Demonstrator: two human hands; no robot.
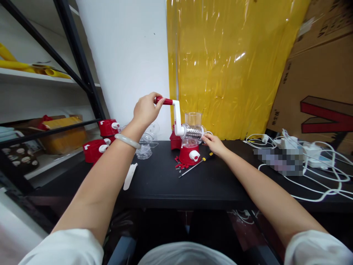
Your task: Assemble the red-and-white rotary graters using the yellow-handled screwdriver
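A rotary grater (189,152) with a red base and a clear upper body stands on the black table. My left hand (146,108) is closed round the red grip of its crank handle (178,117), which points upward. A metal grating drum (193,131) lies sideways in the clear body. At the drum's open right end, my right hand (215,144) has its thumb and fingers pinched on the rim. In front of the base lie small red parts (182,166) and a screwdriver (193,168) with a yellow-and-black handle.
More red bases (93,150) and clear plastic bodies (143,149) stand at the left. A white strip (130,176) lies near the table's front. White cables and chargers (314,152) spread over the right side. Behind are a yellow plastic sheet (234,66) and a cardboard box (320,81).
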